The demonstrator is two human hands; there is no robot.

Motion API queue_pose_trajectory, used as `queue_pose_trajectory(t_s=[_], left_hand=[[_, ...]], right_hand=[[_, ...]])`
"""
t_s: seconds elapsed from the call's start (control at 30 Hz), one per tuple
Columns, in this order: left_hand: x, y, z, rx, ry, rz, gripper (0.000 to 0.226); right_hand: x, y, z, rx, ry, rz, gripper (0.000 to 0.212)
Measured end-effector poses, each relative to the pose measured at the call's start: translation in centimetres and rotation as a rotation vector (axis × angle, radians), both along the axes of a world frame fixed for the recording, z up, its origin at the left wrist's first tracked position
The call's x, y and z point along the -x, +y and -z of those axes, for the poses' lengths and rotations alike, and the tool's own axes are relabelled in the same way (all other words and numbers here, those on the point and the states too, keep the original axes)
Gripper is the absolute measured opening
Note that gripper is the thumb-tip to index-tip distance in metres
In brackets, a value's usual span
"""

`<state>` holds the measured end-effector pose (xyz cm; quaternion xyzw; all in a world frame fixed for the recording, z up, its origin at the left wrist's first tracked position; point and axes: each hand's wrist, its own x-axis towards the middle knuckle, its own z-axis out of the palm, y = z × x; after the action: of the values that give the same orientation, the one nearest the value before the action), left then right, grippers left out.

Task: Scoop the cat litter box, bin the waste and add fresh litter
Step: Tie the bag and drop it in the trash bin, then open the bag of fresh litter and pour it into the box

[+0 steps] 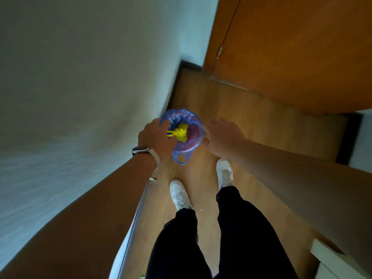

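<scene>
Two hands over knotted yellow bag [181,133], likely soft and light, knot best hold: left hand [156,137] fingers unclear, right hand [221,135] fingers spread.

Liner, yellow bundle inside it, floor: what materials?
Liner: thin blue plastic film, translucent, crinkled, slightly glossy. Yellow bundle: probably a thin plastic bag, opaque, knotted with loose tails. Floor: wood or wood-look laminate, grain visible, satin sheen.

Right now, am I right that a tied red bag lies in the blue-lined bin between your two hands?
Not quite: the head view shows the tied bag is yellow, not red. It does lie in the blue-lined bin between the left hand and right hand.
</scene>
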<state>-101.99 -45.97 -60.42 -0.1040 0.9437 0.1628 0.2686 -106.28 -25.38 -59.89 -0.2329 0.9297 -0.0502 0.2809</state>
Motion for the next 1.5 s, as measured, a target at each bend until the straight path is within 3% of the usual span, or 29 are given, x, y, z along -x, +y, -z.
queue_pose_trajectory(t_s=[0.23, 0.6, 0.87, 1.1, 1.5], left_hand=[[-1.5, 1.3, -12.4, -0.042, 0.158, 0.071, 0.062], [-3.6, 4.9, -27.3, -0.132, 0.624, 0.437, 0.043], [-4.7, 11.6, -35.0, -0.098, 0.714, 0.638, 0.053], [-8.3, 24.7, -40.7, -0.127, 0.757, 0.884, 0.055], [-23.6, 54.6, -42.6, -0.256, 0.759, 1.194, 0.054]], right_hand=[[-3.4, 1.0, -13.0, -0.055, 0.072, 0.123, 0.046], [-9.6, 6.4, -29.9, -0.047, 0.27, 0.4, 0.054], [-15.6, 14.4, -37.9, -0.016, 0.441, 0.6, 0.054], [-24.0, 25.6, -41.8, -0.001, 0.563, 0.818, 0.053], [-45.6, 49.4, -45.2, -0.099, 0.639, 1.17, 0.053]])
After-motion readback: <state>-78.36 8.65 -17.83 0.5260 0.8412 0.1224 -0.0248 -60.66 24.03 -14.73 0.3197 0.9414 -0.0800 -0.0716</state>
